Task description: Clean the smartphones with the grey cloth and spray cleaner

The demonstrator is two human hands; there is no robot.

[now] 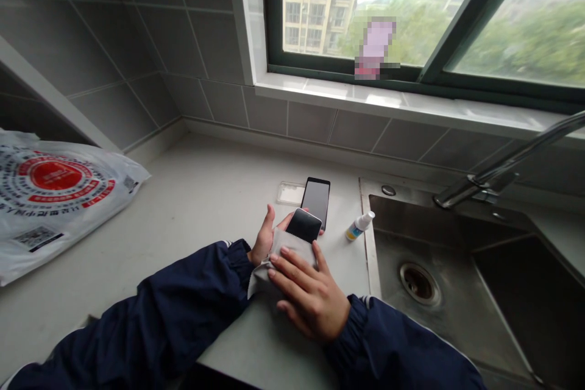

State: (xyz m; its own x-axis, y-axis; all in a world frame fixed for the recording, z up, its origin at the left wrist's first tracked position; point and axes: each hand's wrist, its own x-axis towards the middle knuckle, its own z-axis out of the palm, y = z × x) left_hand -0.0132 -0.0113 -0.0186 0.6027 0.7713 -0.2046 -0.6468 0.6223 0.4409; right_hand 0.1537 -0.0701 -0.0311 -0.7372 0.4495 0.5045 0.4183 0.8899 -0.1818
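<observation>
My left hand (262, 237) holds a smartphone (304, 225) with a dark screen and pale rim, tilted above the counter. Its thumb sticks up on the left, and the other fingers are mostly hidden behind the phone. A grey cleaning cloth (292, 244) with a zigzag edge covers the phone's lower part. My right hand (315, 301) holds the cloth against the screen, its fingers laid across it. Behind the held phone, a second smartphone (316, 195) with a black rim lies on the counter, beside a clear phone case (289, 192). To the right, a small white spray bottle (359, 226) stands upright.
A steel sink (397, 244) with a drain and a chrome tap (466, 190) is on the right. A white plastic bag (68, 195) with red print lies at the left on the pale counter (183, 195). A tiled wall and window (411, 6) rise behind.
</observation>
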